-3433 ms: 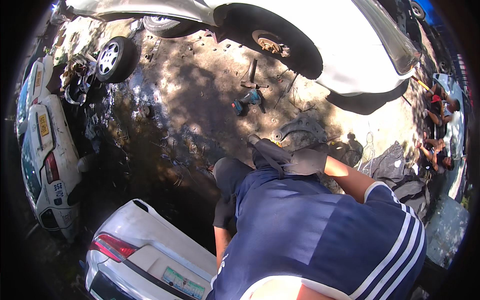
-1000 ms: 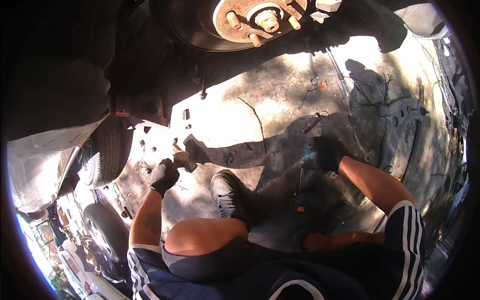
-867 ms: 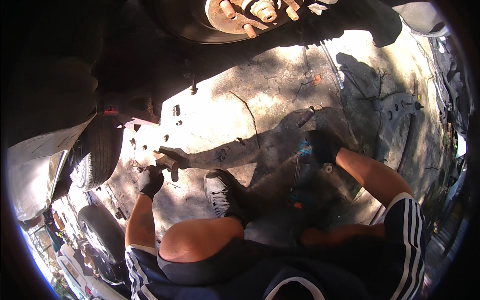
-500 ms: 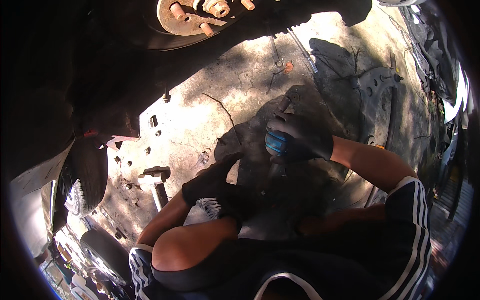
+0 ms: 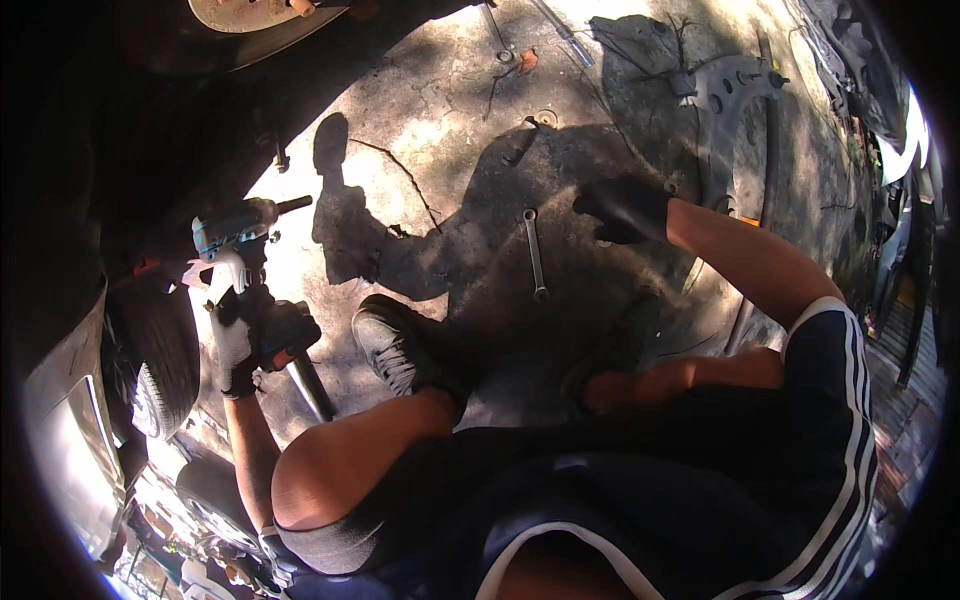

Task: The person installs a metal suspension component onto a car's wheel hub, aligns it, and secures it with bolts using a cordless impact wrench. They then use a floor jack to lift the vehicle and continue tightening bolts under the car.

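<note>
Over at the left, my gloved left hand (image 5: 236,345) is wrapped round the handle of a teal and black cordless impact wrench (image 5: 235,226). Its dark nose points right, and the battery with red trim is at the bottom. My gloved right hand (image 5: 625,210) is held out over the ground, fingers stretched to the left and thumb apart, holding nothing. Just left of it a combination wrench (image 5: 535,255) lies on the ground. Farther off, a dark cylindrical piece (image 5: 520,143) lies beside a round ring-like piece (image 5: 546,118).
A rusty wheel hub (image 5: 245,12) hangs at the top left, under the dark car body. A control arm (image 5: 715,120) lies at the right. A tyre (image 5: 155,350) stands at the left, and a hammer's handle (image 5: 312,390) shows beneath the battery. My shoe (image 5: 390,345) is in the middle.
The impact wrench has gone from my right hand to my left, which has swung out leftward. My right hand has let go, uncovering the combination wrench. The view has shifted.
</note>
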The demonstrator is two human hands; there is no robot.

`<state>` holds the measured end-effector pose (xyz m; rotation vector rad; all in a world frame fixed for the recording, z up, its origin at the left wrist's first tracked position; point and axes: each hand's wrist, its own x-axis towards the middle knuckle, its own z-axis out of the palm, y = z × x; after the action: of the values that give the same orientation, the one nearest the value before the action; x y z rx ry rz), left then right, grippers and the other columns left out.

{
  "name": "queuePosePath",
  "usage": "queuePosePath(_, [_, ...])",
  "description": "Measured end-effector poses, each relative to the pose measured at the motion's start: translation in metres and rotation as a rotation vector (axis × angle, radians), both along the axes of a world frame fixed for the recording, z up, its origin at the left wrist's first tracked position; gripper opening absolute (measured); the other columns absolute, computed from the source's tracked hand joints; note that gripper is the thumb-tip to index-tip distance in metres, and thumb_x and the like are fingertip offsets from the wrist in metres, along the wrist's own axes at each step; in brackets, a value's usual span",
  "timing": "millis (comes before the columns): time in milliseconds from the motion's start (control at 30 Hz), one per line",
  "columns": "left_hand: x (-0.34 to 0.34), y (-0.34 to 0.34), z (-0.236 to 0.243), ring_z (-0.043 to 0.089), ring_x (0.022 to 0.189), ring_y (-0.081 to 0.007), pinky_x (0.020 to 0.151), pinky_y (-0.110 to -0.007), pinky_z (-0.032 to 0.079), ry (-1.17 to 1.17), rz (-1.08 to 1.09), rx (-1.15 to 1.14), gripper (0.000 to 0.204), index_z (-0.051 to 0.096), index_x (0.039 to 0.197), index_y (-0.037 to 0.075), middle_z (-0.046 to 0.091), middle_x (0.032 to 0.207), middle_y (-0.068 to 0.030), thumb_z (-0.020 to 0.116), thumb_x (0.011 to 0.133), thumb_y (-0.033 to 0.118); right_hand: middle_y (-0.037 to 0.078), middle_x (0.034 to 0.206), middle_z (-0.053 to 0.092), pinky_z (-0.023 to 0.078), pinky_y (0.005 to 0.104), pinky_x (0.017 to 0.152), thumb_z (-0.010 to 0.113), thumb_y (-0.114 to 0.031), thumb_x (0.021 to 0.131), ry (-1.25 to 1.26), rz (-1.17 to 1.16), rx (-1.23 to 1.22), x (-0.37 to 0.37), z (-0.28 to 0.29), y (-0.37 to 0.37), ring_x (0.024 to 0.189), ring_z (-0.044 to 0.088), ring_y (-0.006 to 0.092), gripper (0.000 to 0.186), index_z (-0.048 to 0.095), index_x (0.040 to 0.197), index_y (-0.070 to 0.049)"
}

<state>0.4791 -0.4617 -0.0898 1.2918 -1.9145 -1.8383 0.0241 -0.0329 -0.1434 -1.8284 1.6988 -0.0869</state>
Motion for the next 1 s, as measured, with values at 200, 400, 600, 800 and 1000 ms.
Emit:
queuePosePath(200, [0.146, -0.049, -0.012, 0.070, 0.079, -0.0241, 0.073, -0.037, 0.057, -0.710, -0.053, -0.255, 0.026, 0.066, 0.105, -0.004, 0.072, 0.090, -0.0136, 0.065, 0.090, 0.017, 0.017, 0.091, 0.065, 0.052, 0.0456, 0.078, 0.063, -0.014, 0.086, -0.094, -0.232, 0.113, 0.009, -0.035, 0.057, 0.091, 0.064, 0.0383, 0.016, 0.064, 0.100, -0.007])
queuePosePath(400, [0.161, -0.036, -0.054, 0.070, 0.079, -0.0254, 0.072, -0.037, 0.057, -1.022, -0.152, -0.320, 0.027, 0.067, 0.104, -0.004, 0.072, 0.090, -0.0147, 0.065, 0.090, 0.019, 0.017, 0.092, 0.066, 0.051, 0.0468, 0.077, 0.064, -0.017, 0.085, 0.095, -0.108, 0.274, 0.003, -0.026, 0.041, 0.089, 0.064, 0.0384, 0.014, 0.063, 0.094, -0.007])
queuePosePath(600, [0.158, -0.034, -0.064, 0.070, 0.079, -0.0266, 0.072, -0.038, 0.056, -1.141, -0.223, -0.362, 0.028, 0.067, 0.104, -0.004, 0.072, 0.089, -0.0158, 0.066, 0.090, 0.021, 0.019, 0.117, 0.064, 0.047, 0.0465, 0.095, 0.061, -0.018, 0.087, 0.244, -0.800, 0.005, -0.063, -0.038, 0.093, 0.110, 0.060, 0.0372, 0.034, 0.063, 0.120, -0.012])
queuePosePath(800, [0.141, -0.038, -0.055, 0.071, 0.079, -0.0278, 0.071, -0.039, 0.056, -1.279, -0.325, -0.424, 0.030, 0.067, 0.103, -0.004, 0.072, 0.088, -0.0168, 0.066, 0.090, 0.023, 0.019, 0.119, 0.063, 0.046, 0.0450, 0.098, 0.059, -0.025, 0.090, 0.303, -0.625, -0.067, -0.095, -0.054, 0.096, 0.113, 0.057, 0.0393, 0.037, 0.061, 0.123, -0.009])
queuePosePath(1000, [0.058, -0.029, -0.014, 0.071, 0.079, -0.0290, 0.071, -0.039, 0.056, -1.601, -0.608, -0.612, 0.031, 0.067, 0.102, -0.004, 0.072, 0.088, -0.0179, 0.067, 0.090, 0.025, 0.018, 0.106, 0.064, 0.047, 0.0457, 0.092, 0.064, -0.020, 0.084, 0.258, -0.392, -0.056, -0.067, -0.036, -0.076, 0.107, 0.058, 0.0363, 0.029, 0.062, 0.108, -0.004])
